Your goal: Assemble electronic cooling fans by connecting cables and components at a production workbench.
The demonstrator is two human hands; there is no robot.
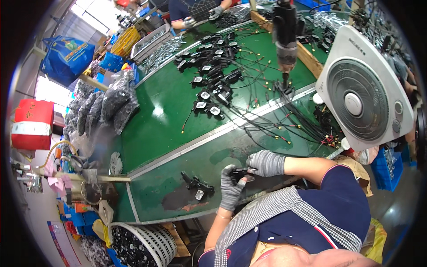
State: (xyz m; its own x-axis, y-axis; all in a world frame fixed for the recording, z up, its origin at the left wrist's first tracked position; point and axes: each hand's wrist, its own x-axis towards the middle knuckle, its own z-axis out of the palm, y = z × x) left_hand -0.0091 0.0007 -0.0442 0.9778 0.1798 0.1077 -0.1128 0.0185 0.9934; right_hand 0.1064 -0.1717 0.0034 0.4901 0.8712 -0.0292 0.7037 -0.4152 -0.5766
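Observation:
Both hands wear grey knit gloves and meet above the near edge of the green worktable (155, 160). My left hand (231, 189) is closed around a small black plastic part (240, 172), held upright at its left end. From the right, my right hand (267, 163) grips the same part with bent fingers, which hide much of it. To the left on the tabletop lie black lever-shaped parts (194, 183), one with a pale shiny face. Beyond my hands, a pile of similar black parts with cables (215, 84) spreads over the table.
A power driver (285, 40) hangs over the cables at centre right. A grey box fan (360, 93) stands at the right. A white basket (153, 244) of black parts sits below the table's near left. A gloved co-worker (200, 11) works at the far side.

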